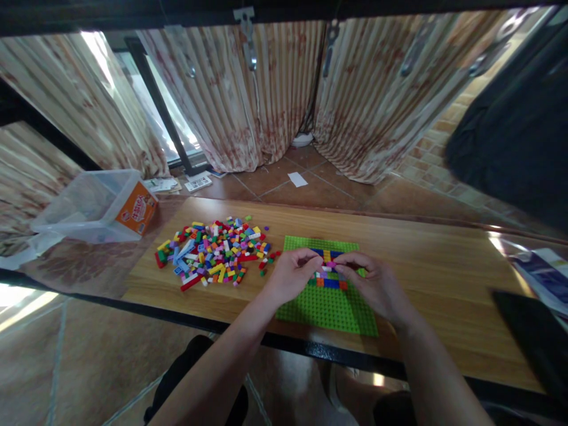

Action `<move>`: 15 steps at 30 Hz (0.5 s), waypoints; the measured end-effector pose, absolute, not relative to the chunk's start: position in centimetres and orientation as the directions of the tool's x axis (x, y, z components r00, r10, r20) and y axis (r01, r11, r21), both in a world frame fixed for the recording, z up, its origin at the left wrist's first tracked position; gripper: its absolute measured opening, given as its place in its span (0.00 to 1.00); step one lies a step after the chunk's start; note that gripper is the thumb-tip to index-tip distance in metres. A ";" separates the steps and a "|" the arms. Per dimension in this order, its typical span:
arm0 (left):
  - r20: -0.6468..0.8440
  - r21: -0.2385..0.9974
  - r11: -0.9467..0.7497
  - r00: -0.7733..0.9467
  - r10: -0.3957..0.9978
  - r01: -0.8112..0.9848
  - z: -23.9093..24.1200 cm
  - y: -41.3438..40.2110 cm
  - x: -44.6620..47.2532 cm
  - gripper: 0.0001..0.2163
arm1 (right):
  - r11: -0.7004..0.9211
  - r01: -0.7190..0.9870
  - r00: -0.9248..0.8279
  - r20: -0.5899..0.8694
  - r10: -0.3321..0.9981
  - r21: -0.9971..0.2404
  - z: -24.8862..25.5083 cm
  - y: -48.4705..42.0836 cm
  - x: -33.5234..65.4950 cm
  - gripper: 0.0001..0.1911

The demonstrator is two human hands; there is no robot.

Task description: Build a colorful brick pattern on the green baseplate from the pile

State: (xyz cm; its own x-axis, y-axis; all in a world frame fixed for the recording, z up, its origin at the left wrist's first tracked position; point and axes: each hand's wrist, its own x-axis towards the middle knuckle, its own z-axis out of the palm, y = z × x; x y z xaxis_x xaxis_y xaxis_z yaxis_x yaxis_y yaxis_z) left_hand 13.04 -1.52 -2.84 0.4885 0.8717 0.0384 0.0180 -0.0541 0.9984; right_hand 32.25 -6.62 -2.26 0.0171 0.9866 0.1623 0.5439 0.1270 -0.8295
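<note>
Over a green studded baseplate (326, 310), my two hands meet above a cluster of building bricks. My left hand (290, 275) is closed in a pinch, and my right hand (375, 285) pinches from the other side. A small magenta toy brick (329, 264) shows between their fingertips, with a white brick just below it. On the plate, blue bricks (332, 283), orange bricks (343, 285) and yellow bricks (327, 255) form rows around the fingers. My fingers hide part of the rows.
A spread heap of loose coloured bricks (217, 251) lies on the wooden table (444, 284), left of the plate. A clear plastic bin (91, 204) with an orange label stands beyond the table's left end. At the right end is a dark flat object (528, 337).
</note>
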 end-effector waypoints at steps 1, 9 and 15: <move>0.036 0.996 -0.069 0.463 0.886 0.053 -2.8 -1.4 12.9 0.11 | 0.128 0.558 0.026 0.172 0.985 -0.820 -2.5 -6.6 32.7 0.11; 0.030 0.940 -0.127 0.293 0.956 0.317 -3.3 -0.8 12.2 0.05 | 0.104 0.651 -0.002 0.136 0.991 -0.752 -4.0 -6.9 34.1 0.09; 0.041 0.908 -0.172 0.326 0.944 0.381 -3.7 -0.9 12.4 0.06 | 0.072 0.664 0.046 0.137 0.989 -0.744 -3.8 -6.7 33.5 0.07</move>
